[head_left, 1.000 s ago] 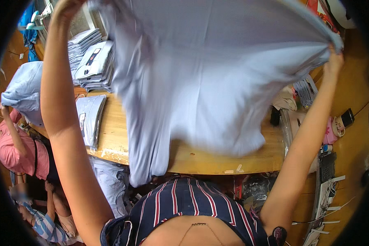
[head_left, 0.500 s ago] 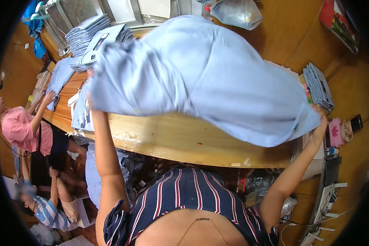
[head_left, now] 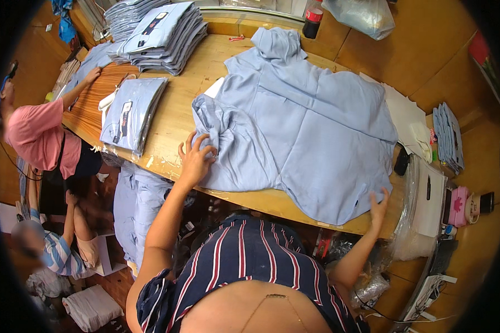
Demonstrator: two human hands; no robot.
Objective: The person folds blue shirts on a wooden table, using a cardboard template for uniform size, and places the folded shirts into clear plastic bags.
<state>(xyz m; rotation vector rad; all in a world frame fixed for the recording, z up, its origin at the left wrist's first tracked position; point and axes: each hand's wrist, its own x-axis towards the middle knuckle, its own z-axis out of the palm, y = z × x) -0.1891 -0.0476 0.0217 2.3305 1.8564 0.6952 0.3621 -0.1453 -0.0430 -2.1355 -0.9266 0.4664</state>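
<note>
A light blue shirt (head_left: 328, 133) lies spread on the wooden table (head_left: 236, 201) in front of me, its collar end at the far side. Its left part, which looks like a sleeve, is bunched up. At that bunched cloth, my left hand (head_left: 196, 159) rests with fingers bent and spread, touching the fabric without a grip. Over on the right, my right hand (head_left: 378, 210) is beside the shirt's lower hem corner, its fingers apart. I cannot tell whether its fingertips touch the cloth.
Left of the shirt lies a bagged folded shirt (head_left: 134, 114), with a tall stack of folded shirts (head_left: 169, 39) behind it. A dark drink bottle (head_left: 312, 21) stands at the far edge. Papers (head_left: 405, 111) lie rightward. One person in pink (head_left: 36, 130) works at the left; another sits below.
The shirt was raised and billowing between both hands; now it lies flat on the table. Both hands have come down and let go. My view has shifted slightly.
</note>
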